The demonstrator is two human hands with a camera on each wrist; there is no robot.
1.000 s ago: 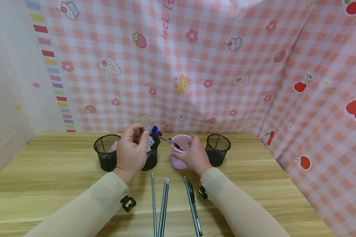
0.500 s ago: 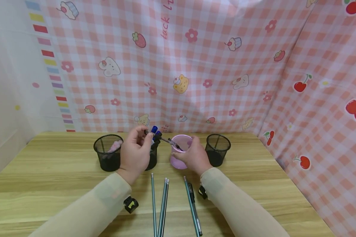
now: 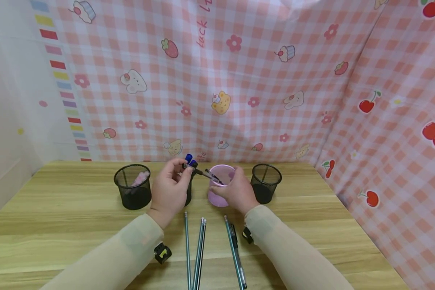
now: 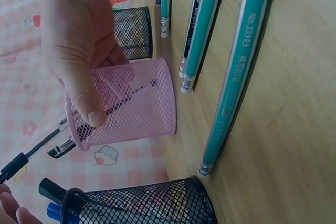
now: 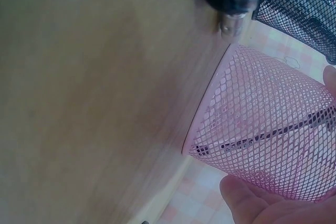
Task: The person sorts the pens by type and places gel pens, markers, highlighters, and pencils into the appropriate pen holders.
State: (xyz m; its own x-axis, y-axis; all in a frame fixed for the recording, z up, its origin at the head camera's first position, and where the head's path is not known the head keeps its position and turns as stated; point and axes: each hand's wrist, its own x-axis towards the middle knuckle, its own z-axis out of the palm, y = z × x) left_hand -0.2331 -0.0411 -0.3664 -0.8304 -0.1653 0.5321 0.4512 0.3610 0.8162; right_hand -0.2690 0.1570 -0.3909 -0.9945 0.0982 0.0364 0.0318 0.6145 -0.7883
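In the head view my left hand (image 3: 170,191) pinches a black-gripped pen (image 3: 203,173) slanting down, its tip at the rim of the pink mesh cup (image 3: 219,198). My right hand (image 3: 238,191) grips that cup around its right side; in the left wrist view the thumb of the right hand (image 4: 81,51) lies over the pink mesh cup (image 4: 142,100). Another dark pen (image 4: 126,100) leans inside it, its clip end above the rim. Through the mesh of the pink cup (image 5: 257,114) the right wrist view shows this dark pen (image 5: 262,136) too.
A black mesh cup (image 3: 134,197) with something pink stands at the left. Another (image 3: 189,193), holding blue and black markers, is partly behind my left hand. A third black cup (image 3: 264,193) is at the right. Pencils (image 3: 187,249) and a black pen (image 3: 238,249) lie in front.
My left hand has moved right with its pen, closer to the pink cup, and now covers more of the marker cup. The right hand has kept its grip and place.
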